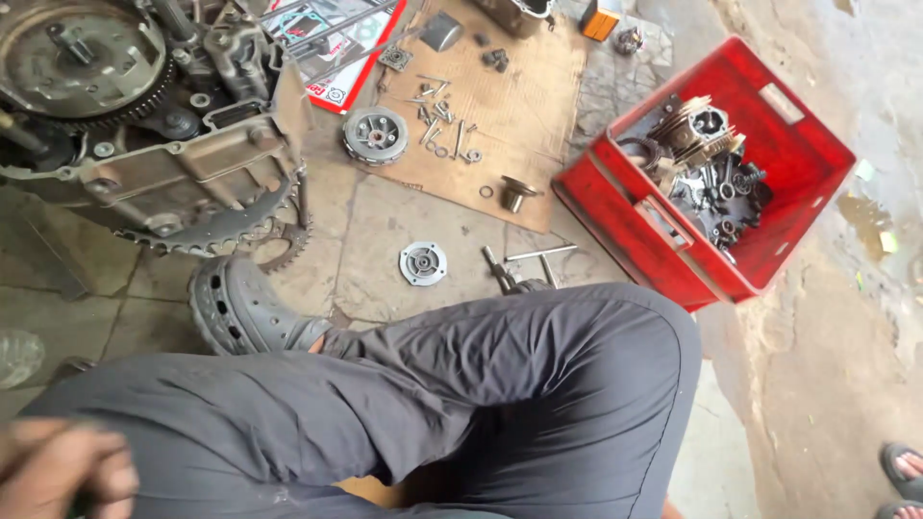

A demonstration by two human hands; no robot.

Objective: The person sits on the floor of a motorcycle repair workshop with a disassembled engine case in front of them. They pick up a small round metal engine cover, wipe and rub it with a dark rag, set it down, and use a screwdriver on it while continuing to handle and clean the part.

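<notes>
My left hand (pixel 58 471) shows blurred at the bottom left corner, fingers curled; something dark may sit in it, but I cannot tell. My right hand is out of view. My legs in grey trousers (pixel 461 394) cross the lower frame, with a grey clog (pixel 240 308) on one foot. A dismantled engine case (pixel 144 125) with gears and a sprocket sits on the floor at the upper left. A round clutch part (pixel 375 135) and several bolts (pixel 442 120) lie on a cardboard sheet (pixel 519 106).
A red plastic crate (pixel 711 173) holding an engine cylinder and metal parts stands at the right. A small round metal plate (pixel 423 262) and a T-shaped tool (pixel 529 264) lie on the stone floor. Another person's sandalled foot (pixel 904 471) is at the bottom right.
</notes>
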